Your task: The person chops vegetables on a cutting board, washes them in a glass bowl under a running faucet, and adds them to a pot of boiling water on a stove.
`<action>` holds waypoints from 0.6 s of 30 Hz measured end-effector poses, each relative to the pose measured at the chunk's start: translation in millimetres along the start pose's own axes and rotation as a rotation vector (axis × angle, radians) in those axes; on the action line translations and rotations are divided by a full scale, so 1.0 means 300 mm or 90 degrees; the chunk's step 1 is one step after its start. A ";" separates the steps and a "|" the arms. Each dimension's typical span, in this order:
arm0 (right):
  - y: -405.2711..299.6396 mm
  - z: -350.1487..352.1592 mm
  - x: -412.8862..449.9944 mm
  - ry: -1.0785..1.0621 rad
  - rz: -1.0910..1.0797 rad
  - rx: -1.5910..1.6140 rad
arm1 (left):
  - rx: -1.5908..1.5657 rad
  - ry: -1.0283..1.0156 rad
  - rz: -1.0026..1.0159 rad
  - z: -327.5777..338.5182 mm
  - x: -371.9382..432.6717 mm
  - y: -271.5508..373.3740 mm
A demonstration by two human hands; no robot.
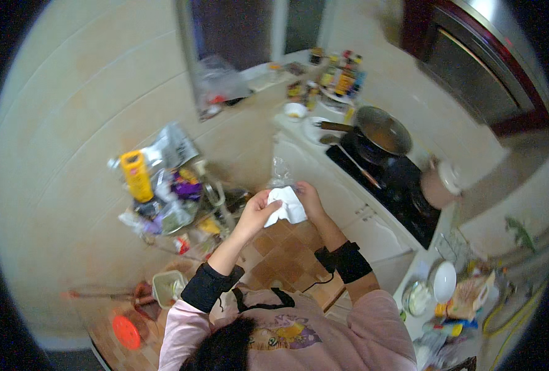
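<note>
In front of my body I hold a crumpled white sheet (pixel 285 207), which looks like tissue or a thin cloth. My left hand (pixel 259 211) pinches its left side, thumb lying across the top. At the sheet's upper right edge are the curled fingers of my right hand (pixel 310 202); their tips are partly hidden behind it. Clear crinkled plastic (pixel 281 170) shows just beyond both hands, and whether a hand touches it is unclear. Each forearm wears a black band.
To the right, a wok (pixel 382 131) sits on a black gas hob (pixel 395 185), beside a lidded pot (pixel 441 184). Condiment bottles (pixel 344 79) crowd the counter corner. A heap of bags with a yellow carton (pixel 136 176) stands left. A red stool (pixel 126 332) is at lower left.
</note>
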State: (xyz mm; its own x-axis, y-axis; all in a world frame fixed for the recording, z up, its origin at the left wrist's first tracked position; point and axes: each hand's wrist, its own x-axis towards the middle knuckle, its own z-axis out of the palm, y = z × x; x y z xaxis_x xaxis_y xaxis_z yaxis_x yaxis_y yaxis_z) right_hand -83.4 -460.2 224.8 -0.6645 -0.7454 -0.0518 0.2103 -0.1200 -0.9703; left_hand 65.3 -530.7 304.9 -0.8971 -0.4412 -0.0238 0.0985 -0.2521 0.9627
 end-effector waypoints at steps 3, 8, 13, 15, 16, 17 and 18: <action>-0.019 -0.214 -0.031 -0.014 0.006 0.153 | 0.472 0.011 0.112 0.149 0.128 -0.073; -0.045 -0.440 -0.121 0.055 -0.080 0.030 | 0.671 0.053 0.435 0.330 0.315 -0.214; -0.204 -0.517 -0.212 0.119 -0.132 -0.211 | 0.393 -0.068 0.261 0.437 0.491 -0.371; -0.253 -0.590 -0.228 0.142 0.037 -0.199 | 0.285 -0.193 0.177 0.498 0.564 -0.416; -0.319 -0.599 -0.251 0.183 0.056 -0.157 | 0.307 -0.312 0.072 0.516 0.611 -0.422; -0.321 -0.645 -0.255 0.207 0.053 -0.159 | 0.332 -0.426 -0.032 0.540 0.653 -0.430; -0.318 -0.696 -0.262 0.213 0.051 -0.037 | 0.327 -0.447 -0.026 0.575 0.681 -0.428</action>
State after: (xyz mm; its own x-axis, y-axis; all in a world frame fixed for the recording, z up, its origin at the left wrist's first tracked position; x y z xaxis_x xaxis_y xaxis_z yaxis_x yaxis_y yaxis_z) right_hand -201.1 -253.2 272.1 -0.8477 -0.4941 -0.1931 0.2363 -0.0257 -0.9714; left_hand -205.0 -440.0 223.0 -0.9705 0.2356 -0.0512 0.0065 0.2377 0.9713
